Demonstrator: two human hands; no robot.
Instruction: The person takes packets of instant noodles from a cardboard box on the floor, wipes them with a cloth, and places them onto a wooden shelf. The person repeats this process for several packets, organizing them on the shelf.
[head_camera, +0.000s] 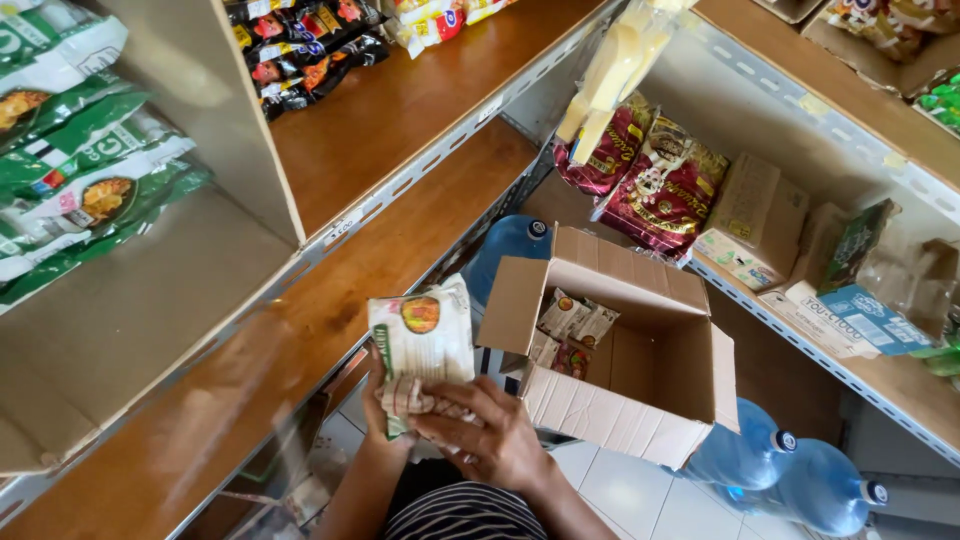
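- Between two runs of wooden shelving, a person in a striped top holds a stack of flat snack packets (422, 345) upright at chest height, seen from above.
- Left hand (385, 400) grips the stack from underneath and behind; only its fingers show, curled round the lower edge of the packets, the forearm rising from the bottom edge of the view.
- Right hand (490, 435) lies over the crimped bottom end of the stack, knuckles up, fingers bent and closed across the front of the packets, wrist angled inward from the lower right.
- Both hands grasp the same stack, which is pale with a green border and a round picture of food.
- Just right of the stack stands an open cardboard box (640, 390), flaps raised, with a few small packets (575, 325) left in its far left corner.
- Blue water jugs (790, 470) stand on the tiled floor beside and behind the box.
- Matching green packets (80, 160) fill the upper left shelf compartment; red bags (660, 185) and small cartons (755, 220) sit on the right-hand shelf.
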